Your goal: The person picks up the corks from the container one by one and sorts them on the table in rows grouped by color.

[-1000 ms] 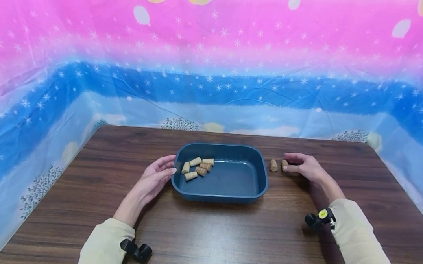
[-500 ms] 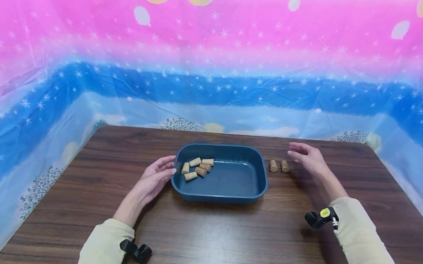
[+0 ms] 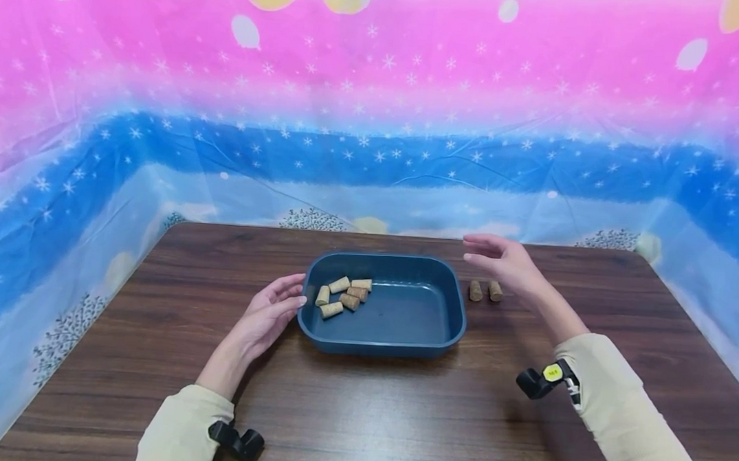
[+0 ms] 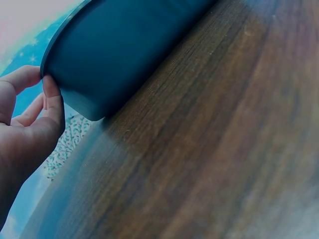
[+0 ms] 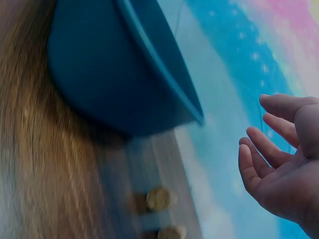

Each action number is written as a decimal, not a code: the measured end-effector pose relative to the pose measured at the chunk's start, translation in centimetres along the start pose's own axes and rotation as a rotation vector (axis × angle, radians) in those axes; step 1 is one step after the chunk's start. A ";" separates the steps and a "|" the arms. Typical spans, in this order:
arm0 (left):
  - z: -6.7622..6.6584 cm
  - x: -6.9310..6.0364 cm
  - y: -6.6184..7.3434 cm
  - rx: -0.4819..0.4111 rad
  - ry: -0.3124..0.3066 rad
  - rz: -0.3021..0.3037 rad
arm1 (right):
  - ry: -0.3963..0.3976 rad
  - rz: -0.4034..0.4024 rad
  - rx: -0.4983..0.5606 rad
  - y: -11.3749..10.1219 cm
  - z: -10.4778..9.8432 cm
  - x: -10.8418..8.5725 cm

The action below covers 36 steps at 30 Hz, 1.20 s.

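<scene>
On the dark wood bench (image 3: 362, 409), a blue-grey container (image 3: 403, 314) holds six corks (image 3: 350, 302) bunched toward its left end, four pale and two browner, most of them lying on their sides. Just outside its right end, two more corks (image 3: 475, 291), both brown, stand side by side, apart from each other and from the wall.

The left hand (image 3: 271, 315) grips the container's left end, thumb and fingers bent against the rim, which looks like steadying. The right hand (image 3: 506, 262) hangs above and behind the outside pair, its fingers spread apart and loosely bent, holding nothing.

Judging by that tidy pair, the step in hand seems to be a reach between grasps, with corks being stood one at a time beside the container. If so, the next move calls for the right hand to pass over the rim, dip toward the bunch and pinch a single cork without nudging its neighbours or sweeping the upright pair, while the left hand braces the container against sliding.
</scene>
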State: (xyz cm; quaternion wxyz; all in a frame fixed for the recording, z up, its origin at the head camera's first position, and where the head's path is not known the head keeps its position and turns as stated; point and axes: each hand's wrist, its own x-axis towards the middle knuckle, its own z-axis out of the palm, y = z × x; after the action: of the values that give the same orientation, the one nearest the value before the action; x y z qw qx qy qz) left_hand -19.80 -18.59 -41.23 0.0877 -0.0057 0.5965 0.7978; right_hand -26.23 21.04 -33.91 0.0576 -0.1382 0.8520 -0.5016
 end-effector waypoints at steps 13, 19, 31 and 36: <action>-0.1 -0.1 0.0 -0.010 0.000 0.009 | -0.157 -0.078 -0.062 -3.4 3.8 1.7; -0.1 0.0 -0.1 -0.004 0.005 0.007 | -0.237 -0.107 -0.144 -4.5 5.8 2.8; 0.1 0.0 -0.1 0.008 0.005 -0.010 | -0.386 -0.121 -0.134 -5.3 9.3 4.4; 0.0 0.0 -0.1 -0.002 0.006 -0.009 | -0.427 -0.133 -0.200 -4.6 10.7 4.8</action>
State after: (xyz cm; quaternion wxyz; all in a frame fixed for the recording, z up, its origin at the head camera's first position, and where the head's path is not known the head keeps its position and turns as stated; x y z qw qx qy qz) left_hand -19.77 -18.55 -41.28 0.0897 -0.0110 0.5958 0.7980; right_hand -27.46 8.51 -34.93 0.1893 -0.3020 0.8549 -0.3769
